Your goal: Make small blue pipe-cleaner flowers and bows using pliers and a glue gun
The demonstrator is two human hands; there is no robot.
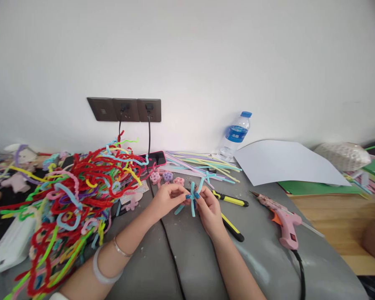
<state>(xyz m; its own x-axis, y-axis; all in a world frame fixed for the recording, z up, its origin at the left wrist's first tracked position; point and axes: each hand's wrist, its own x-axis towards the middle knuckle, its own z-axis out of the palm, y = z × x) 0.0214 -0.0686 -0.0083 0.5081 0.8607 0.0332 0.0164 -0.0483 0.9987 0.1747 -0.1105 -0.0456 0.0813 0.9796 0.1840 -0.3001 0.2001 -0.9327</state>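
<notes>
Between my two hands is a small bundle of light blue pipe cleaners (193,189), crossed so that several ends stick out in different directions. My left hand (168,201) pinches the bundle from the left with thumb and finger. From the right, my right hand (210,211) pinches it near the crossing, with blue-painted nails showing. Just behind my right hand lie pliers with yellow and black handles (233,201), partly hidden by it. Past my fingers are small looped flower shapes in pink (178,181) and purple (168,176).
A tangled heap of colourful pipe cleaners (90,179) covers the left side. Straight pipe cleaners (203,162) lie by the wall, near a water bottle (236,135). At right are a pink glue gun (287,223) and white paper (278,162). A black cable (170,250) crosses the grey table.
</notes>
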